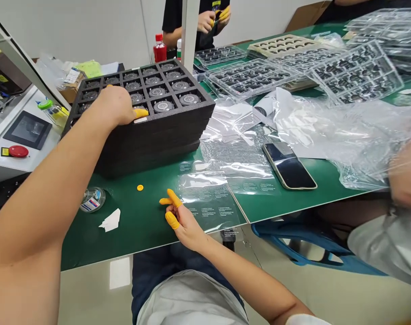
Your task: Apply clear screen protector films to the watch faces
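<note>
My left hand (115, 106) reaches onto the top of a stack of black foam trays (151, 131) whose cells hold round grey parts. Its fingers curl down into a front cell, and a yellow finger cot shows at the tip. What they grip is hidden. My right hand (180, 221) rests at the near table edge with yellow cots on thumb and fingers. The fingers are spread, and the fingertips touch the left edge of a flat clear plastic bag (208, 201) with printed text.
A phone (288, 164) lies face up to the right among loose clear bags (344, 131). Clear blister trays (357, 72) fill the far right. A small jar (93, 199), paper scrap (111, 220) and yellow cot (140, 187) lie near. Another person's hands (214, 19) work opposite.
</note>
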### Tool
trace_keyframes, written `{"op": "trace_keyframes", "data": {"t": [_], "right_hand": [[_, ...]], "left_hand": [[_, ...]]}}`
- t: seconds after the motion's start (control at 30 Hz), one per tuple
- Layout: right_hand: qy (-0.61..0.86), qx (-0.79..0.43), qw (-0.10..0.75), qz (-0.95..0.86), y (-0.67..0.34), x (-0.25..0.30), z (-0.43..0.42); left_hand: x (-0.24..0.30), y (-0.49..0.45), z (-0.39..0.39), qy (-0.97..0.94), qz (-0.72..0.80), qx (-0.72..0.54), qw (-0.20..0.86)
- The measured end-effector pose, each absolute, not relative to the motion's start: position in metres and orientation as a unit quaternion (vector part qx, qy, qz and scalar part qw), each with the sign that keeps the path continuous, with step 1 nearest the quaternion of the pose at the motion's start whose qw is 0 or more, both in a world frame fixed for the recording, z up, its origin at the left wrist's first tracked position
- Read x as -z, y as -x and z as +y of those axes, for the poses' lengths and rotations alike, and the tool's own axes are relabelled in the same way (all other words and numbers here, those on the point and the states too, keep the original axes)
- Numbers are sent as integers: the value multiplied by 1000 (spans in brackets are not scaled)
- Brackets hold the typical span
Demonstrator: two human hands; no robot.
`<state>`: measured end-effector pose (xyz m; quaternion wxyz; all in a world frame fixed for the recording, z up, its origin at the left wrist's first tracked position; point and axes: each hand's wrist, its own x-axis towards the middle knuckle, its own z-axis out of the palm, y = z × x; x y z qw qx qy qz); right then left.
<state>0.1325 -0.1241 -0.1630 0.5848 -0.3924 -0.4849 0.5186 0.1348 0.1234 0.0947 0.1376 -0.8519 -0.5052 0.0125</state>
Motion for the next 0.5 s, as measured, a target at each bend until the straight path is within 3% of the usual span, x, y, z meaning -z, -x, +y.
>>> {"op": "trace_keyframes", "data": {"t": [0.1,0.23,0.37,0.5], "right_hand": [[393,-526,579,-484,-133,161,-124],[396,-518,587,-479,-134,162,-123],[389,-511,600,-477,-135,167,-123],[418,-466,551,-552,-137,161,-124]], "left_hand": [[-99,-139,105,786,-597,-37,156],[-104,-140,78,818,-557,95,112],[-91,-103,20,891,-411,80,174],[-24,-18,-56,955,-204,158,148]]}}
